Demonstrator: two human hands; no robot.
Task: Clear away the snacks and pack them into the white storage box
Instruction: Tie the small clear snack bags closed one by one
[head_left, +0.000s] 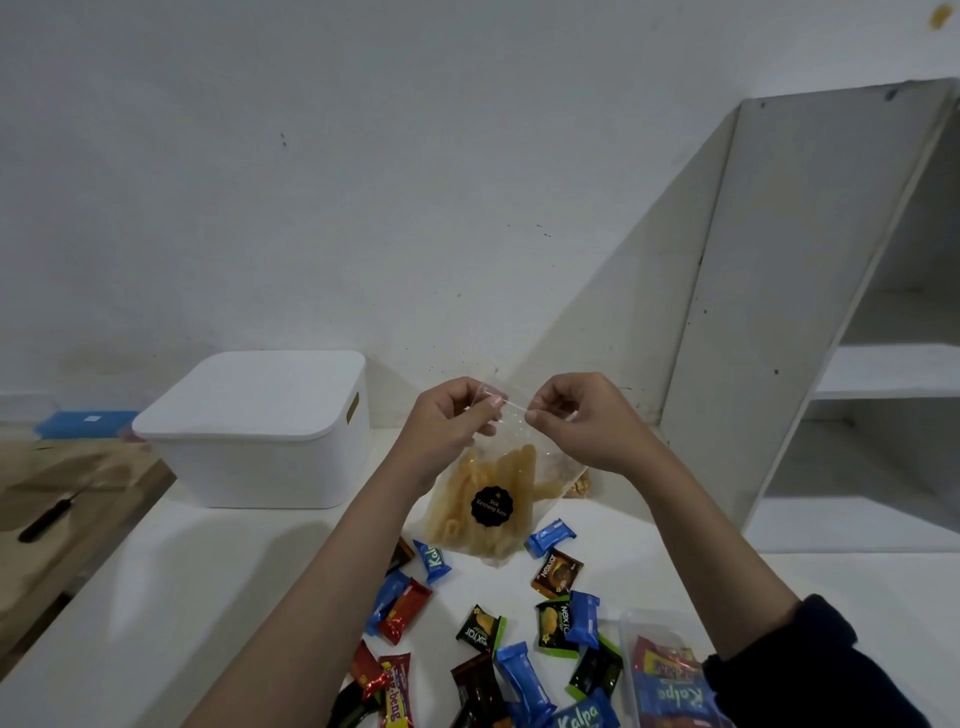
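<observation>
Small wrapped snacks (519, 649) lie scattered on the white table (208, 571) closest to the person, some in a clear tub (670, 675) at the right. Beyond them a clear bag of yellow sticks (483, 509) is held up, its bottom near the tabletop; the left hand (447, 421) and right hand (582, 421) each pinch its top edge. To the left stands the white storage box (260, 431), lid on, apart from the bag.
</observation>
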